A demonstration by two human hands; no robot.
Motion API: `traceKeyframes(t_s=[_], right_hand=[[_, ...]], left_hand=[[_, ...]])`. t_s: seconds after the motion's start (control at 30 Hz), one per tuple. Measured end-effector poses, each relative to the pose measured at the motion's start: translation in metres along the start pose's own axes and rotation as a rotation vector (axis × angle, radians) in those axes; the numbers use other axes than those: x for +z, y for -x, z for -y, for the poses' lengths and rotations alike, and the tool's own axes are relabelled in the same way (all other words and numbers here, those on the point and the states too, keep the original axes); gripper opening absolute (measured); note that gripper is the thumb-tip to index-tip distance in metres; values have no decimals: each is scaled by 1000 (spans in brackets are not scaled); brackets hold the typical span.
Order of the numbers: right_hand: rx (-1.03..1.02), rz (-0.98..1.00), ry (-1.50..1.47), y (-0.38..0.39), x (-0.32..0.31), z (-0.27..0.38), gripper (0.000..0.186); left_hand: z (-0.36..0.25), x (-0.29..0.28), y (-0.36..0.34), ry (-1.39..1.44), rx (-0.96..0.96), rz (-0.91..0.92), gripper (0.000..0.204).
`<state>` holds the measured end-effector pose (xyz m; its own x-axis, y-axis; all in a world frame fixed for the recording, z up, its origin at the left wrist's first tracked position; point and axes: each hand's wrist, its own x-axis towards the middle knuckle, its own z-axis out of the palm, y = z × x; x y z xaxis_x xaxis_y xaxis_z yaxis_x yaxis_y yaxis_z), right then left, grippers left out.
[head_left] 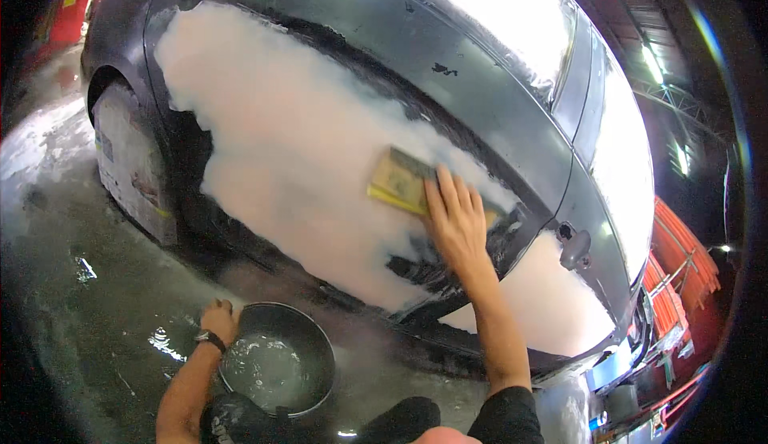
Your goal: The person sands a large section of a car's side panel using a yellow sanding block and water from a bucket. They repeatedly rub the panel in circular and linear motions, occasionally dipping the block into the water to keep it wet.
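My right hand (460,220) is closed over a long yellow-and-dark sanding block (398,182), which lies against the car's side. Under the block spreads a wide, smoothed patch of pale pinkish filler (280,140) across the dark door panel (512,132). Low on the left, my left hand (220,322), with a watch on the wrist, is at the upper left rim of a round black basin (326,348). Its fingers are curled; whether they grip the rim or something small is hidden. Cloudy water (268,368) shows inside the basin.
The rear wheel (132,160) is masked with paper. A second filler patch (552,300) lies below the door handle (574,248) at right. The concrete floor (96,316) is wet with shiny puddles. Red corrugated panels (676,244) stand farther right.
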<state>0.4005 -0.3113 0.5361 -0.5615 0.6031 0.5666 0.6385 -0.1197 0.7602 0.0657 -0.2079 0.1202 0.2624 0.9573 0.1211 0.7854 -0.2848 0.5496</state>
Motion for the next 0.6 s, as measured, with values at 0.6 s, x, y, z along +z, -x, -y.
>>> traceKeyframes(t_s=[0.6], right_hand=[[31, 17, -1, -41, -7, -24, 48]], left_hand=[[-10, -2, 4, 42, -14, -6, 40]])
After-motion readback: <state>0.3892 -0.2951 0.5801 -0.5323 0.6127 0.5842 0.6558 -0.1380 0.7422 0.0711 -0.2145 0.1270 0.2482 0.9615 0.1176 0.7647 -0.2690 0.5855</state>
